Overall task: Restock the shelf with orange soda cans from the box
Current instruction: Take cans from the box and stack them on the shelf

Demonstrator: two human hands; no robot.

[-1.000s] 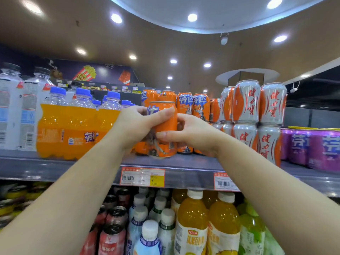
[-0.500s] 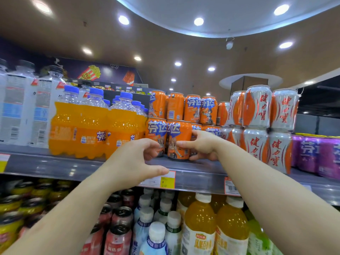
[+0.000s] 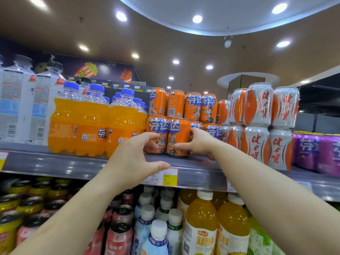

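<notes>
Orange soda cans stand two layers high on the grey metal shelf. At the shelf's front edge stands one orange soda can, and my right hand grips it, thumb across its front and fingers round its right side. Another front can stands just left of it. My left hand hovers in front of the shelf edge, fingers loosely curved and holding nothing, its fingertips close to the left can. The box is not in view.
Orange soda bottles with blue caps crowd the shelf to the left, white bottles beyond them. Silver-and-orange cans are stacked to the right, then purple cans. The lower shelf holds juice bottles and canned drinks.
The can that both hands held up a second ago now stands on the shelf's front row. My left hand has let go and drawn back; my right hand stays on it.
</notes>
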